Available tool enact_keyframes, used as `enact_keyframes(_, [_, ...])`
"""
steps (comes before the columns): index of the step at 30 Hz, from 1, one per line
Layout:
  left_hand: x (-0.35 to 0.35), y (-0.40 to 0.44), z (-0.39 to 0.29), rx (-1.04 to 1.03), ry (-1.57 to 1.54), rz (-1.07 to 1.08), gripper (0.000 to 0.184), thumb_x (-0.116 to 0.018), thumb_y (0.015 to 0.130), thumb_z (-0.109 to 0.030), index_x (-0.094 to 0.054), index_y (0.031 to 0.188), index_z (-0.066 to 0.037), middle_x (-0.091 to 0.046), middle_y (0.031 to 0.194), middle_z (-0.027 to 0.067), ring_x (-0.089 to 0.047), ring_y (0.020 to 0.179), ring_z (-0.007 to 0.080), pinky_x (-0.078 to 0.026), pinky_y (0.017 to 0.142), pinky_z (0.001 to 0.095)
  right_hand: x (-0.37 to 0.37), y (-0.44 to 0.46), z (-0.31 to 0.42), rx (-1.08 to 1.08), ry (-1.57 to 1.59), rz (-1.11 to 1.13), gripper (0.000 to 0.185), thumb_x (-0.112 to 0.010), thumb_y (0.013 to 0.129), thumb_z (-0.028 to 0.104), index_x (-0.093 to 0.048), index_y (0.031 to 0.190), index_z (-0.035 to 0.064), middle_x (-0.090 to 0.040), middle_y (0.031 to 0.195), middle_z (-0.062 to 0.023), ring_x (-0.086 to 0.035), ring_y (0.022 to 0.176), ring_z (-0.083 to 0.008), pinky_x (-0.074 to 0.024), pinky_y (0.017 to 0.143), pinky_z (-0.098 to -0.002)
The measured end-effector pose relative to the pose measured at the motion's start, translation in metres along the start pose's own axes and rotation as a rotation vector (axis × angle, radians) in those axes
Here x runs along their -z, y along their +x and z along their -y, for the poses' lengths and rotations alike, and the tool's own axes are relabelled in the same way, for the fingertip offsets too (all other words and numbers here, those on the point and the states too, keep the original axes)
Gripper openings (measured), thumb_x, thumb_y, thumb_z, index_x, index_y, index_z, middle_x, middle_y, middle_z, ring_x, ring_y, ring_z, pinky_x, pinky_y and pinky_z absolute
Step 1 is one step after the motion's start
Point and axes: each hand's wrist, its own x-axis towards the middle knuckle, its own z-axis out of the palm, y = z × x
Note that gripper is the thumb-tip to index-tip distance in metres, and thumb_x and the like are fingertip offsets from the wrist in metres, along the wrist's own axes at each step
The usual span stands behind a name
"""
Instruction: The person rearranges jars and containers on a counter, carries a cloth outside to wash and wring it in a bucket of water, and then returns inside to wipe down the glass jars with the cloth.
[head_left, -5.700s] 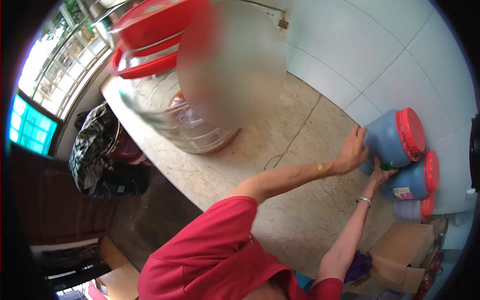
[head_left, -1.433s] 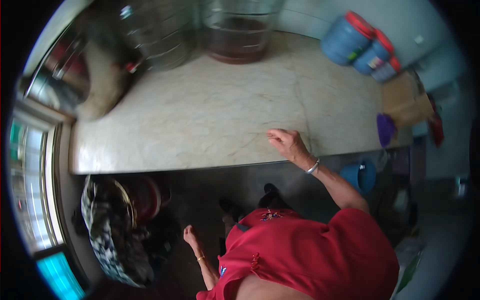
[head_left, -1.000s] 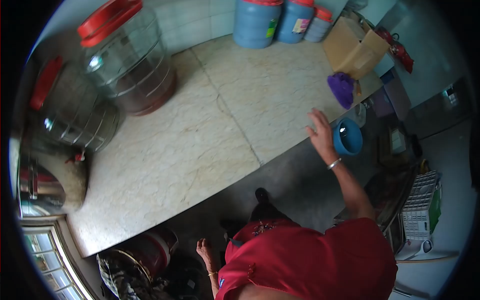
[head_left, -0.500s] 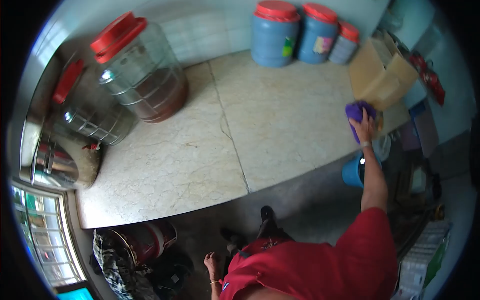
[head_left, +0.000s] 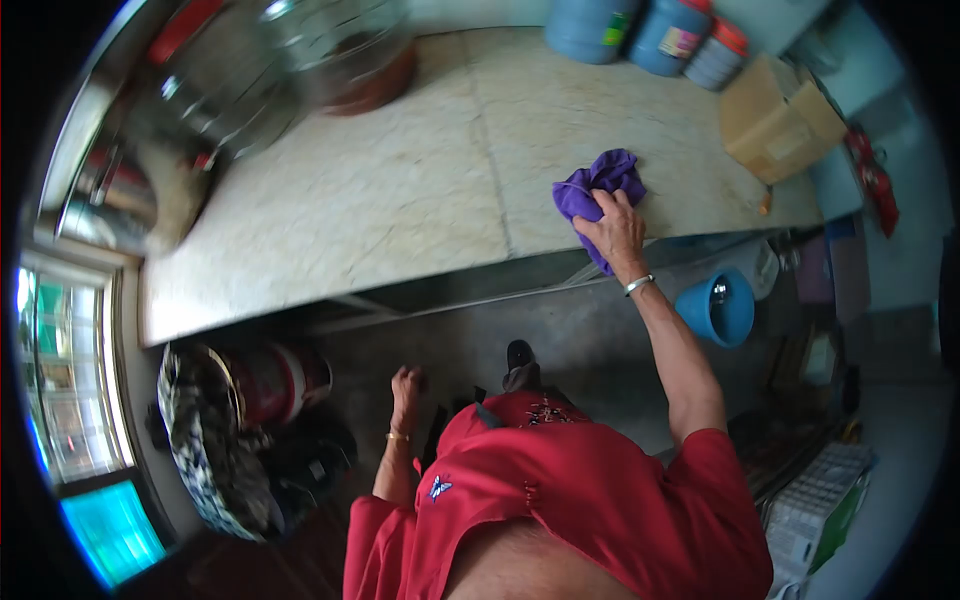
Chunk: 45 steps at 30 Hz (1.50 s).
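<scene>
Purple cloth [head_left: 612,174], grasped by the right hand [head_left: 617,233], overhangs the edge of the counter [head_left: 370,190], roomy leftward; left hand [head_left: 406,386], closure unclear.

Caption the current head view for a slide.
Right hand holding purple cloth at the front edge of the pale countertop, left hand hanging above the floor.

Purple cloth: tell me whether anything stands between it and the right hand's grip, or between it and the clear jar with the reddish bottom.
Nothing visible does. The right hand's grip is on the purple cloth itself, and only pale countertop shows between the cloth and the clear jar with the reddish bottom.
</scene>
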Motion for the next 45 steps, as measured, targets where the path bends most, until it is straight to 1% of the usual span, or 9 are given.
enact_keyframes(5, [0.032,-0.032,-0.038,0.347,-0.553,-0.243,0.024,-0.055,0.088,-0.020,-0.061,0.099,0.001,-0.061,0.080,0.0047,-0.058,0.068,0.0134,-0.048,0.062,0.0258,-0.039,-0.015,0.127,0.235,0.434,0.397,0.042,-0.072,0.071,0.028,-0.064,0.105,0.0052,-0.064,0.087,-0.0113,-0.062,0.081,-0.0259,-0.0497,0.075,-0.0325])
enact_keyframes(7, [0.047,-0.083,-0.011,0.385,-0.631,-0.342,0.025,-0.056,0.087,-0.019,-0.061,0.101,0.001,-0.062,0.082,0.0049,-0.058,0.068,0.0131,-0.048,0.062,0.0253,-0.046,-0.041,0.193,-0.655,1.808,1.168,0.033,-0.065,0.082,0.022,-0.062,0.108,0.0024,-0.065,0.096,-0.0065,-0.062,0.087,-0.0184,-0.0488,0.081,-0.0290])
enact_keyframes(9, [0.063,-0.130,0.020,0.537,-0.722,-0.459,0.023,-0.056,0.088,-0.018,-0.060,0.102,-0.001,-0.062,0.080,0.0037,-0.059,0.068,0.0118,-0.048,0.061,0.0251,-0.052,-0.079,0.244,-0.053,1.391,0.951,0.031,-0.057,0.090,0.018,-0.058,0.116,0.0017,-0.061,0.107,-0.0053,-0.058,0.096,-0.0145,-0.0468,0.088,-0.0271])
enact_keyframes(21, [-0.104,-0.444,0.073,0.948,-1.011,-1.887,0.011,-0.055,0.084,-0.015,-0.058,0.083,-0.005,-0.057,0.064,0.0042,-0.054,0.052,0.0133,-0.043,0.045,0.0273,-0.191,-0.168,0.342,-0.531,1.440,1.924,0.046,-0.046,0.093,0.035,-0.048,0.131,0.0083,-0.053,0.126,-0.0068,-0.051,0.113,-0.0207,-0.0408,0.099,-0.0336])
enact_keyframes(27, [-0.263,-0.411,-0.005,1.177,-1.574,-2.008,0.010,-0.054,0.085,-0.015,-0.057,0.086,-0.005,-0.056,0.062,0.0074,-0.053,0.049,0.0168,-0.041,0.041,0.0297,-0.241,-0.205,0.307,-0.820,1.200,2.240,0.052,-0.042,0.093,0.043,-0.045,0.135,0.0111,-0.052,0.130,-0.0057,-0.049,0.118,-0.0241,-0.0389,0.103,-0.0376])
enact_keyframes(35, [-0.315,-0.385,-0.024,1.166,-1.963,-2.109,0.007,-0.055,0.084,-0.007,-0.050,0.079,-0.006,-0.049,0.061,0.0046,-0.048,0.049,0.0161,-0.040,0.045,0.0330,-0.181,-0.304,0.404,-0.323,0.844,2.682,0.040,-0.050,0.090,0.038,-0.053,0.114,0.0063,-0.058,0.098,-0.0063,-0.057,0.082,-0.0215,-0.0502,0.072,-0.0322])
enact_keyframes(41, [-0.273,-0.453,0.039,0.850,-1.851,-2.232,0.005,-0.057,0.084,-0.007,-0.054,0.083,-0.003,-0.052,0.063,0.0052,-0.051,0.051,0.0155,-0.039,0.043,0.0295,-0.100,-0.419,0.478,0.907,0.947,1.942,0.034,-0.056,0.091,0.034,-0.059,0.100,0.0016,-0.057,0.082,-0.0014,-0.054,0.070,-0.0143,-0.0469,0.059,-0.0301])
enact_keyframes(43, [-0.267,-0.484,0.063,0.754,-1.640,-2.235,0.008,-0.059,0.084,-0.009,-0.057,0.088,-0.002,-0.056,0.066,0.0060,-0.054,0.053,0.0149,-0.040,0.042,0.0281,-0.060,-0.465,0.500,0.419,0.969,2.330,0.031,-0.062,0.086,0.035,-0.058,0.089,0.0043,-0.052,0.072,0.0001,-0.049,0.063,-0.0132,-0.0442,0.056,-0.0302])
enact_keyframes(45, [-0.250,-0.518,0.078,0.777,-1.625,-2.277,0.010,-0.060,0.084,-0.010,-0.058,0.089,-0.001,-0.057,0.067,0.0060,-0.054,0.053,0.0146,-0.041,0.043,0.0280,-0.034,-0.512,0.515,0.482,1.150,2.362,0.033,-0.065,0.083,0.037,-0.051,0.078,0.0073,-0.043,0.064,0.0013,-0.042,0.056,-0.0126,-0.0406,0.052,-0.0298])
